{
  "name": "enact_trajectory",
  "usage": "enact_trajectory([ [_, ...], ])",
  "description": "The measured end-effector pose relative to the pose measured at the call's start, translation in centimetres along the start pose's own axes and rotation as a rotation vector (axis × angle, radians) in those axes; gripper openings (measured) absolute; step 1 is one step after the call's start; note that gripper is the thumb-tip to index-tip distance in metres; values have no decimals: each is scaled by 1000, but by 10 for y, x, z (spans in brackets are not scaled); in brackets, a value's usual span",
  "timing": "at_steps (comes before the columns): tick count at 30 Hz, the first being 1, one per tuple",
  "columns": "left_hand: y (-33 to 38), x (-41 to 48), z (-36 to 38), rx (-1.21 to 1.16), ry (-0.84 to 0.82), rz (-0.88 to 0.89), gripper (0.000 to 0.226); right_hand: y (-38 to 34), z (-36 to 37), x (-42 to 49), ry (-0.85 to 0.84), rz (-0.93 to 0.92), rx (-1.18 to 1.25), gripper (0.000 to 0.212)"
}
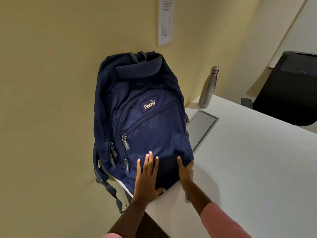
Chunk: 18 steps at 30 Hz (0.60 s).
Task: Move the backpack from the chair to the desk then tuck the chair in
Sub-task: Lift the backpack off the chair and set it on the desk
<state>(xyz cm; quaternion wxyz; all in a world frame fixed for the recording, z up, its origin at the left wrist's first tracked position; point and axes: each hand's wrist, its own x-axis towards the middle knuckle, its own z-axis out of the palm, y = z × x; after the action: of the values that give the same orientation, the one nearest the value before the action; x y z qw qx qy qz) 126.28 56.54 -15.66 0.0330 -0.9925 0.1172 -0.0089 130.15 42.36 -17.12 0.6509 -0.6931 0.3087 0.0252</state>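
office | white desk (248,160) with cable hatch (200,127) | black mesh chair (288,93) | wall notice (165,21)

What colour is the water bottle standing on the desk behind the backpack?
Plain silver, brushed steel; the water bottle shows clearly in the head view.

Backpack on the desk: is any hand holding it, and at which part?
Neither grips it: the left hand and right hand lie flat on the lower front of the backpack.

The white bench (248,169) carried a navy backpack (144,121) at nine o'clock, a steel bottle (208,87) at twelve, and a grey hatch (201,126) between them.
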Motion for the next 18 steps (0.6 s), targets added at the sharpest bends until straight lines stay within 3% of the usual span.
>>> enact_trajectory([
  [13, -5, 49, 11, -84, 11, -112, 120, -33, 13, 53, -102, -43, -185, 79],
  [18, -3, 37, 10, -72, 28, -96, 105, -26, 6, 43, -109, -116, -256, 74],
])
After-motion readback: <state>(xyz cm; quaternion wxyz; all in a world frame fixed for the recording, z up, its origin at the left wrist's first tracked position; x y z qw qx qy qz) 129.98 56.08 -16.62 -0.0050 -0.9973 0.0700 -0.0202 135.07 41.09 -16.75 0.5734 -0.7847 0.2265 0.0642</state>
